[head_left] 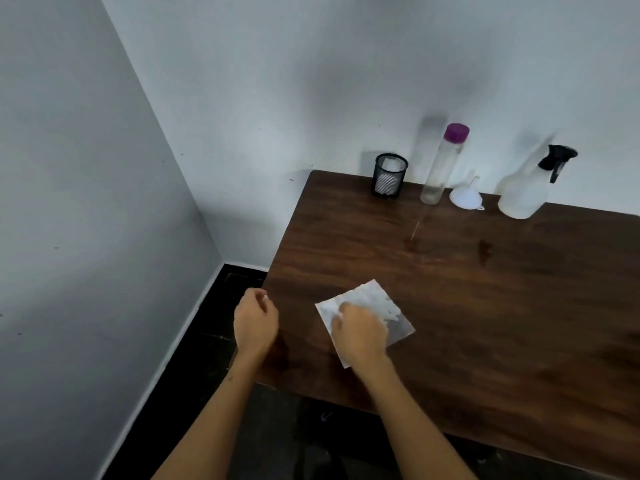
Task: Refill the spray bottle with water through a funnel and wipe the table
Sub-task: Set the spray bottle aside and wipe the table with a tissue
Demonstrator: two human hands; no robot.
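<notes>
A damp white paper towel (375, 304) lies flat on the dark wooden table (485, 306) near its front left corner. My right hand (360, 332) presses down on the towel, fingers bent onto it. My left hand (255, 322) hovers at the table's left edge, loosely curled, with a tiny white scrap at its fingertips. At the back stand a translucent spray bottle (524, 194) with a black trigger head, a white funnel (467, 195) upside down, and a tall clear water bottle (441, 166) with a purple cap.
A black mesh cup (388, 175) holding white tissue stands at the table's back left corner. Wet streaks (485, 251) show on the wood mid-table. Grey walls close in on the left and behind; dark floor lies beside the table's left edge.
</notes>
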